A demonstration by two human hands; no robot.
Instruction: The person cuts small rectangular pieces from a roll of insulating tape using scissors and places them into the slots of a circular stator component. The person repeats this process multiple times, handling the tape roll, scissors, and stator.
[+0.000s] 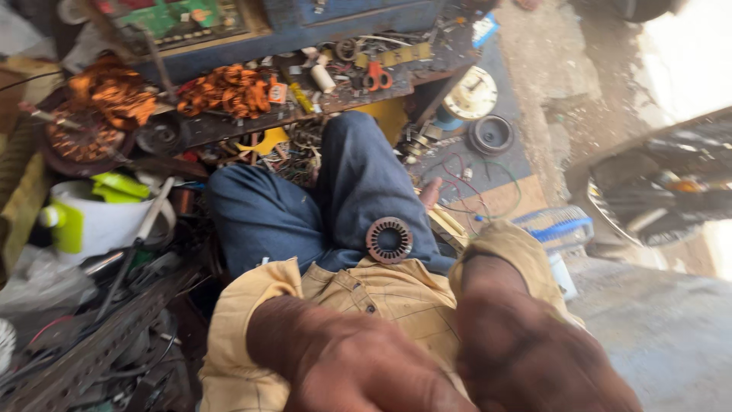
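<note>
A round metal stator ring (389, 239) with slotted teeth lies on my lap, against my blue trousers (358, 183) and the hem of my yellow shirt (381, 294). My left hand (366, 374) and my right hand (545, 366) are raised close to the camera at the bottom edge. Both are blurred and partly cut off. Neither touches the ring. The fingers are out of sight, so I cannot tell whether either hand holds anything.
A cluttered low bench (305, 107) ahead carries copper wire coils (225, 88), orange-handled scissors (375, 76) and small parts. A white bucket (107, 221) and metal angle bars (99, 343) stand left. Round motor covers (473, 95), a blue brush (560, 227) and a vehicle wheel (656, 191) are right.
</note>
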